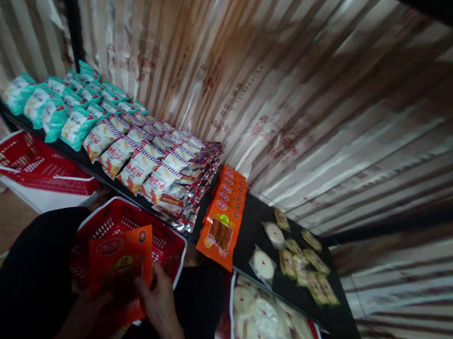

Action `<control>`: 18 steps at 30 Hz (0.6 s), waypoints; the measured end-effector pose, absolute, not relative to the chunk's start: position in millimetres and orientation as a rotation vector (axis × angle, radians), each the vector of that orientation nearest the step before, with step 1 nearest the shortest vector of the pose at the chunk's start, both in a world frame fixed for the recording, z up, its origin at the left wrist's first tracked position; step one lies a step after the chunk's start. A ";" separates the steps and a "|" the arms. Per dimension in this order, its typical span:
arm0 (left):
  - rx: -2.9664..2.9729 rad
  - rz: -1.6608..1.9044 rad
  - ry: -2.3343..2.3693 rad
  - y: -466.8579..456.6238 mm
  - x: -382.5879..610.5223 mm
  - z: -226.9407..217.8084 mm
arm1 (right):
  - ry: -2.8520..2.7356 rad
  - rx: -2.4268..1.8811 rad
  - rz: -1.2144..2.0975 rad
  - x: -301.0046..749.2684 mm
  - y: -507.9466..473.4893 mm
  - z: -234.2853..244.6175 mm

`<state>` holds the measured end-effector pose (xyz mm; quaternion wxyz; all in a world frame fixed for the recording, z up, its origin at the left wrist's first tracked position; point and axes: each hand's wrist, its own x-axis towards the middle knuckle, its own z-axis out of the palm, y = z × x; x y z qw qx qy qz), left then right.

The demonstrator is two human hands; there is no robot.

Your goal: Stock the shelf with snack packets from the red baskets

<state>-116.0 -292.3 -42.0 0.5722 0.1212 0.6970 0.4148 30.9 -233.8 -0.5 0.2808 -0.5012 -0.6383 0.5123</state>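
Note:
Both my hands hold a stack of orange snack packets [120,259] over a red plastic basket [169,244] that rests on my lap. My left hand [90,309] grips the stack from below, in shadow. My right hand [160,298] closes on the packets' lower right edge. Straight ahead, a row of the same orange packets [224,216] stands on a low black shelf [254,227].
The shelf also carries teal packets [51,106], white and red striped packets [140,160], silvery packets [190,186] and small loose yellowish and round white snacks [302,259]. Another red basket [35,162] sits on the floor at left. A red tray of white round snacks [272,329] lies at lower right. A corrugated wall stands behind.

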 end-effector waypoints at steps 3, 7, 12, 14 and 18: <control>0.352 1.000 1.542 -289.0 -104.8 -26.0 | -1.647 -1.363 1.254 48.3 -241.7 13.6; 0.569 0.973 1.449 -266.2 -77.6 -4.0 | -1.571 -1.439 1.077 80.3 -243.2 28.6; 0.864 0.927 1.230 -225.0 -32.9 31.1 | -1.454 -1.552 0.880 124.6 -231.3 39.5; 0.942 0.929 1.162 -212.0 -15.0 43.7 | -1.397 -1.590 0.847 141.7 -223.7 38.2; 1.030 0.898 1.238 -189.0 17.2 51.8 | -1.321 -1.620 0.817 170.7 -205.6 27.3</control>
